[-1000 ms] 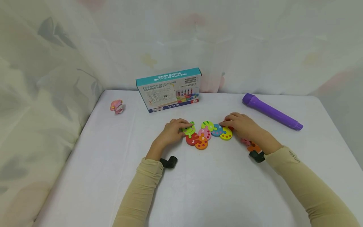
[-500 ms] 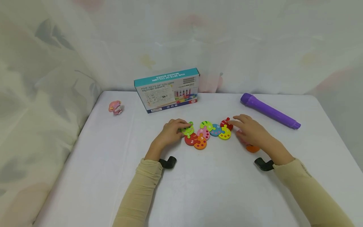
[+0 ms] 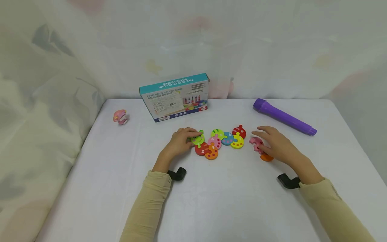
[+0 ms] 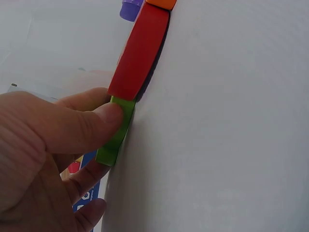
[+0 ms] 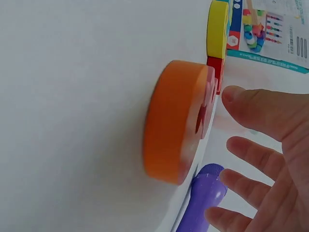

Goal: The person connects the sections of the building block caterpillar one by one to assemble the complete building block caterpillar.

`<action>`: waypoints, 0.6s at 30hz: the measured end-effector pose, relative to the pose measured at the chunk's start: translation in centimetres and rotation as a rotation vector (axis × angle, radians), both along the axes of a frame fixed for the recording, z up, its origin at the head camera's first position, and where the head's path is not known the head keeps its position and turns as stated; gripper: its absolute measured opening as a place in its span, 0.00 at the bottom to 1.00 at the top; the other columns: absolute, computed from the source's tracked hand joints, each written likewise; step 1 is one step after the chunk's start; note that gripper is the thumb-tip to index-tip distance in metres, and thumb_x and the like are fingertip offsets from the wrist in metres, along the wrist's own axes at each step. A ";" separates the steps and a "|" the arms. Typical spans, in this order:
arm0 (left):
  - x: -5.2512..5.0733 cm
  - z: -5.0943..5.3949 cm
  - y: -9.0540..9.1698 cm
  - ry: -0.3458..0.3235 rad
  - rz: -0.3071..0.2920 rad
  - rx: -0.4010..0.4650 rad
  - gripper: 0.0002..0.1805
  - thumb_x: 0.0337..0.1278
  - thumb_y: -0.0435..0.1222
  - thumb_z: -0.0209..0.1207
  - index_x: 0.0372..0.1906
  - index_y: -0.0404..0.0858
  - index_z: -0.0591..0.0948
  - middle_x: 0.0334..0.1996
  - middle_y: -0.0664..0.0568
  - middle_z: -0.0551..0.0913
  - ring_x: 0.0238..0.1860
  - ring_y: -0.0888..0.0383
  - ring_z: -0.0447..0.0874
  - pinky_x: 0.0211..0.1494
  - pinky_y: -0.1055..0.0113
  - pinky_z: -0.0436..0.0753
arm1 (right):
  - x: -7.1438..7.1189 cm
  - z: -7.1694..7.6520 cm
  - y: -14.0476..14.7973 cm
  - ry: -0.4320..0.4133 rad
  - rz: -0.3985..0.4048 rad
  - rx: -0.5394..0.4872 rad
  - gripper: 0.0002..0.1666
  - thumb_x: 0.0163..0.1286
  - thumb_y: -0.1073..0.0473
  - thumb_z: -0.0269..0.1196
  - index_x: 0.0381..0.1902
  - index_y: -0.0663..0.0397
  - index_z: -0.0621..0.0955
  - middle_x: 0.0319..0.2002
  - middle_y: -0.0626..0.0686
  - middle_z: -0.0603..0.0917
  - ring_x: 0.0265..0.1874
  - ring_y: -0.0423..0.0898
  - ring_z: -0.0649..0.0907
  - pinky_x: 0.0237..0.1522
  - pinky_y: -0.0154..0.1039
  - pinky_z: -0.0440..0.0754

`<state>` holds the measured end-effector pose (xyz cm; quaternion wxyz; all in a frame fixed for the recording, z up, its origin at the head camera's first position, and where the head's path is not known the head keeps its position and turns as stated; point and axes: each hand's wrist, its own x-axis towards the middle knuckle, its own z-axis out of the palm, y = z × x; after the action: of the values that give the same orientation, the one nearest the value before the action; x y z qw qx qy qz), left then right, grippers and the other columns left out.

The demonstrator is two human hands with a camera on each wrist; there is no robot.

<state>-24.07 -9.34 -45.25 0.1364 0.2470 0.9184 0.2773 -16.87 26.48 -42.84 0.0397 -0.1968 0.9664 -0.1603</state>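
A chain of round, numbered caterpillar puzzle pieces lies joined in a zigzag at the table's middle. Its left end is the green caterpillar head piece (image 3: 198,139), pinched between thumb and fingers of my left hand (image 3: 179,142). In the left wrist view the thumb presses the edge of that head, beside the red piece (image 4: 140,53). A striped red piece (image 3: 239,132) forms the chain's right end, above a yellow piece (image 3: 237,142). My right hand (image 3: 279,147) hovers with spread fingers by a loose pink piece (image 3: 256,143) and an orange piece (image 5: 171,121). It holds nothing.
Behind the chain stands a bead-toy box (image 3: 175,97) with a teal top. A purple toy microphone (image 3: 284,117) lies at the back right. At the back left sits a small pink figurine (image 3: 120,116). A floral cloth (image 3: 193,47) hangs behind the white table (image 3: 211,201).
My right hand has come off the chain's red end piece and moved right to the loose pink and orange pieces. The left hand keeps its pinch on the green head piece.
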 end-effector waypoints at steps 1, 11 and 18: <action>0.0 0.0 0.0 0.000 0.000 0.002 0.24 0.56 0.34 0.59 0.59 0.53 0.76 0.58 0.54 0.72 0.58 0.53 0.64 0.60 0.52 0.62 | 0.1 0.0 0.1 -0.007 -0.006 -0.004 0.33 0.58 0.60 0.66 0.62 0.54 0.71 0.61 0.63 0.66 0.61 0.62 0.64 0.54 0.60 0.67; 0.0 -0.1 -0.1 0.007 -0.001 0.015 0.24 0.56 0.34 0.59 0.59 0.51 0.76 0.58 0.53 0.72 0.58 0.53 0.64 0.59 0.51 0.62 | 0.7 -0.6 0.1 -0.125 -0.111 -0.024 0.41 0.57 0.45 0.65 0.65 0.54 0.67 0.60 0.64 0.67 0.58 0.62 0.66 0.51 0.62 0.69; 0.0 0.1 -0.1 -0.006 -0.005 0.008 0.24 0.57 0.34 0.58 0.59 0.52 0.75 0.58 0.54 0.72 0.58 0.53 0.64 0.60 0.51 0.61 | 0.3 -0.6 -0.8 -0.105 -0.108 0.021 0.36 0.58 0.53 0.65 0.63 0.59 0.68 0.54 0.63 0.71 0.51 0.59 0.71 0.46 0.58 0.75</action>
<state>-24.06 -9.41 -45.12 0.1389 0.2490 0.9163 0.2813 -16.55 25.69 -43.42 0.0836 -0.1350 0.9739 -0.1620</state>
